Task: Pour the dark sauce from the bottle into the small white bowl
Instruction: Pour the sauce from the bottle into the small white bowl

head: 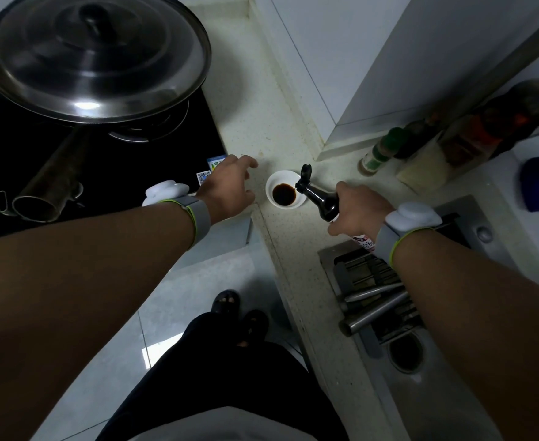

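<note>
Small white bowl (285,190) sits on the speckled countertop (261,128), centre of view, a pool of dark sauce (284,194) inside. Dark bottle (320,200) tilted over the bowl's right rim, spout down and to the left, thin dark stream running from the spout into the pool. Flip cap (306,171) hangs open, standing up just above the spout. Bottle label partly visible near the wrist, red and white with print too small to read.

Right hand (358,208) wrapped around the bottle body, fingers closed on it, thumb on top. Left hand (230,187) just left of the bowl, not touching it, fingers loosely curled and slightly spread, holding nothing. Both wrists carry grey straps with white pods.

Left of the left hand: black stove top (109,173) with stickers at its edge, one a QR code (203,178), one blue-green, text unreadable. Far left, a wok with a steel lid (96,55) on the burner, tubular handle pointing near.

Right far: green-capped shaker (379,152) and dark bottles against the white wall, labels blurred. Near right: steel sink (421,361) with a rack across it.
</note>
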The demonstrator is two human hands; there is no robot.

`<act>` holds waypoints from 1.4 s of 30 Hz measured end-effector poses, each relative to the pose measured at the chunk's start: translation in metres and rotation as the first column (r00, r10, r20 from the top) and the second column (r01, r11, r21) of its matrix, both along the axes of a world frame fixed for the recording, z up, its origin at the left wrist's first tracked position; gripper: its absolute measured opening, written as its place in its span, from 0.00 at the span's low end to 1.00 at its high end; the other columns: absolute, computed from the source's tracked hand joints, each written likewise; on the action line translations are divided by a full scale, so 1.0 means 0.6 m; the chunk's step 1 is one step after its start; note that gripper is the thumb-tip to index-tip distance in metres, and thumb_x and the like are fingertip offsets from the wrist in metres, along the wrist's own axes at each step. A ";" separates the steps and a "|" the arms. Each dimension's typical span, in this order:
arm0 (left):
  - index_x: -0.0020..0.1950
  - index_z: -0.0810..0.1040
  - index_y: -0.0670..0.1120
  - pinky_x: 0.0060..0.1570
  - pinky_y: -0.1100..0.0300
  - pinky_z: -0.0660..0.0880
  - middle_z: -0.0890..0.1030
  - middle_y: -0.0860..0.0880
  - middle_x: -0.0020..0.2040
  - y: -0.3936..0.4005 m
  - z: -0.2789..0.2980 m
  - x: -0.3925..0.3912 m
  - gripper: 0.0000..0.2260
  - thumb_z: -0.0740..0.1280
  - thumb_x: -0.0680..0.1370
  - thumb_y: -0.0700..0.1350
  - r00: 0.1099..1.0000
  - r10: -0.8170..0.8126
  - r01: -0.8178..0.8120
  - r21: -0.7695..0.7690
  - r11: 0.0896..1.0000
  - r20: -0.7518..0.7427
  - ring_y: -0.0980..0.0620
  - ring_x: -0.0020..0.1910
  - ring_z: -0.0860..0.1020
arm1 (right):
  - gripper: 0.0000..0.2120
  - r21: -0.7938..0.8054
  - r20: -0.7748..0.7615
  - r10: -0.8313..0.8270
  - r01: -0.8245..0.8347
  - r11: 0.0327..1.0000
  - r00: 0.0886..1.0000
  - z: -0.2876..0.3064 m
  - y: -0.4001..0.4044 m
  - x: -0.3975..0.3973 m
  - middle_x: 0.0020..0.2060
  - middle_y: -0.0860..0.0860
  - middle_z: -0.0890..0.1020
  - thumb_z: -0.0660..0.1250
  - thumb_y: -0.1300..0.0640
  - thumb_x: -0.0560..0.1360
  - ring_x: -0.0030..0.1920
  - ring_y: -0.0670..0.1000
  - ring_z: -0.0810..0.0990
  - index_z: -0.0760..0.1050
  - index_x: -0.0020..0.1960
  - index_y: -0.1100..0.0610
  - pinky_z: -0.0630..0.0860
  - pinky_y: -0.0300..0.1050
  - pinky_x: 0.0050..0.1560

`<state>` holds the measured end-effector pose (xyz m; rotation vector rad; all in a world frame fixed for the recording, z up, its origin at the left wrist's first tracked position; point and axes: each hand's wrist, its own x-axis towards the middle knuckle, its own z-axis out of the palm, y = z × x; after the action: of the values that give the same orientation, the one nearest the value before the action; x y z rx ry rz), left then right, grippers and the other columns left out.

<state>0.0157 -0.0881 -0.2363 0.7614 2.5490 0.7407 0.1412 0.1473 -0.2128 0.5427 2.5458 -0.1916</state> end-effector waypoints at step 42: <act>0.73 0.72 0.46 0.62 0.49 0.77 0.77 0.42 0.62 -0.004 0.000 0.002 0.26 0.71 0.75 0.39 1.000 0.008 -0.008 0.000 1.000 0.013 0.42 0.60 0.78 | 0.28 -0.007 0.002 0.008 -0.008 1.000 1.000 0.000 -0.003 -0.001 0.46 0.53 0.76 0.81 0.51 0.67 0.43 0.57 0.78 0.65 0.54 0.54 0.68 0.44 0.34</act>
<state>0.0171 -0.0905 -0.2361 0.7447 2.5418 0.7458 0.1404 0.1452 -0.2125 0.5293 2.5444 -0.1967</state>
